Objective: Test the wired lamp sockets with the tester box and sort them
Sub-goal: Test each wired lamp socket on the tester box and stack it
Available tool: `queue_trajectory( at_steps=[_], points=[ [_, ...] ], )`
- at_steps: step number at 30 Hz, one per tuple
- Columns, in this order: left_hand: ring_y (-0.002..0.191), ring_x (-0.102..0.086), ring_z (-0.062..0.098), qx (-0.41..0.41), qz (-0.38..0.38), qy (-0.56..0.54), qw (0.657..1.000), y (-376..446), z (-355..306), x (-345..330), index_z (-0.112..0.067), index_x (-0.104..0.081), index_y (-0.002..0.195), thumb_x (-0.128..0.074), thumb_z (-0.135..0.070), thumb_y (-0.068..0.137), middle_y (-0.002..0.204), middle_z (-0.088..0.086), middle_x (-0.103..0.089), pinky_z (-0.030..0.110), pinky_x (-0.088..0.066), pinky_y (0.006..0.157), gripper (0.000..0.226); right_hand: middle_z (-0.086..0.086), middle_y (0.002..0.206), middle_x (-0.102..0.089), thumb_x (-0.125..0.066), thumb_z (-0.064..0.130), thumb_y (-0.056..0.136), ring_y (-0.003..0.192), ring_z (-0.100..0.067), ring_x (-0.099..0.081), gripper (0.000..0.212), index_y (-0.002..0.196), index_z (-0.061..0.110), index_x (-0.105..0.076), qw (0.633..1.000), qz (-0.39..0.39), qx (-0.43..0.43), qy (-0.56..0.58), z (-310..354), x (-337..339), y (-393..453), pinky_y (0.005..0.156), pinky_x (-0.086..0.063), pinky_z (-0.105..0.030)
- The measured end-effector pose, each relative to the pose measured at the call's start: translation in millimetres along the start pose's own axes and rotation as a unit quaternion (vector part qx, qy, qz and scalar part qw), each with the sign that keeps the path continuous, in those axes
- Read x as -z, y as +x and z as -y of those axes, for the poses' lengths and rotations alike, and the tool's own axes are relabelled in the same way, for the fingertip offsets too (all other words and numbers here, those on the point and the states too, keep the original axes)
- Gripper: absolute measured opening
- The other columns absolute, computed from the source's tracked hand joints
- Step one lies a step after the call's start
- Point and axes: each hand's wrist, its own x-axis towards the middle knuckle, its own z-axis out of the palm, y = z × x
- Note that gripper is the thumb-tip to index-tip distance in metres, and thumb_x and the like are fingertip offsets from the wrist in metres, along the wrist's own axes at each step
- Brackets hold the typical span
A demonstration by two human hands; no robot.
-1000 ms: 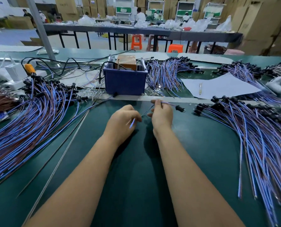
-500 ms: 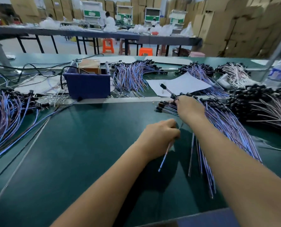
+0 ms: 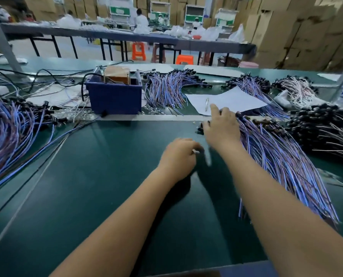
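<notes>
The tested heap (image 3: 12, 134) of wired sockets lies far left on the desk (image 3: 106, 176), the blue tester box (image 3: 114, 97) beyond it. The left hand (image 3: 178, 156), curled, has kept its pinch on a blurred wire end. The right hand (image 3: 221, 126), which held a socket a second ago, now spreads open on the untested bundle (image 3: 276, 156)'s socket ends, likely to fetch the next. A paper sheet (image 3: 232, 100) lies behind.

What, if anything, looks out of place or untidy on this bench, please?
Little stands out: a small pale scrap lies alone on the green mat, beside the right hand; too small to identify.
</notes>
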Motion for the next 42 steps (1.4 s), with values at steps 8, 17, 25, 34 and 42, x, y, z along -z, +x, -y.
queue_trajectory(
  at_steps=[8, 17, 25, 34, 42],
  points=[
    [0.102, -0.052, 0.032, 0.150, -0.082, 0.228, 0.958, -28.7, 90.7, 81.5, -0.013, -0.072, 0.101, -0.049, -0.009, 0.084, 0.108, 0.008, -0.064, 0.038, -0.044, 0.081, 0.030, -0.014, 0.130, -0.048, -0.046, 0.012, 0.092, 0.121, -0.033, -0.043, 0.046, 0.137, 0.020, -0.050, 0.973, 0.117, 0.059, 0.191, 154.3, -59.6, -32.0, 0.099, -0.035, -0.038],
    [0.133, -0.023, 0.037, 0.394, -0.052, 0.235, 0.887, -43.3, 159.2, 131.3, -0.029, -0.030, 0.150, -0.036, -0.029, 0.096, 0.159, 0.015, -0.015, 0.043, -0.029, 0.105, 0.054, -0.001, 0.132, -0.046, -0.043, 0.028, 0.097, 0.124, -0.024, -0.036, 0.035, 0.131, 0.028, -0.055, 0.967, 0.131, 0.138, 0.171, 175.9, -83.8, -32.2, 0.102, -0.026, -0.037],
    [0.119, -0.048, 0.036, 0.387, -0.157, 0.227, 0.880, -37.5, 163.6, 124.9, -0.018, -0.050, 0.135, -0.044, -0.020, 0.097, 0.132, 0.015, -0.048, 0.043, -0.036, 0.098, 0.039, 0.000, 0.124, -0.055, -0.049, 0.026, 0.096, 0.119, -0.022, -0.041, 0.028, 0.120, 0.025, -0.063, 0.952, 0.126, 0.120, 0.254, 172.8, -78.5, -35.0, 0.101, -0.030, -0.033],
    [0.106, -0.050, 0.034, 0.298, -0.210, 0.147, 0.920, -42.1, 163.7, 124.3, -0.016, -0.065, 0.103, -0.043, -0.006, 0.096, 0.113, 0.015, -0.054, 0.041, -0.040, 0.089, 0.025, 0.000, 0.102, -0.065, -0.047, 0.014, 0.095, 0.090, -0.014, -0.055, 0.024, 0.107, 0.018, -0.067, 0.861, 0.074, -0.062, 0.500, 167.0, -65.5, -33.5, 0.074, -0.041, -0.025],
    [0.061, -0.050, 0.003, 0.238, -0.301, -0.100, 0.918, -39.2, 142.1, 118.9, -0.015, -0.065, 0.072, -0.060, -0.022, 0.090, 0.063, -0.012, -0.060, 0.019, -0.036, 0.056, 0.020, 0.001, 0.075, -0.056, -0.043, 0.011, 0.099, 0.070, -0.014, -0.051, 0.024, 0.083, 0.017, -0.060, 0.740, 0.056, -0.182, 0.645, 156.9, -61.6, -26.8, 0.070, -0.044, -0.027]
  ],
)
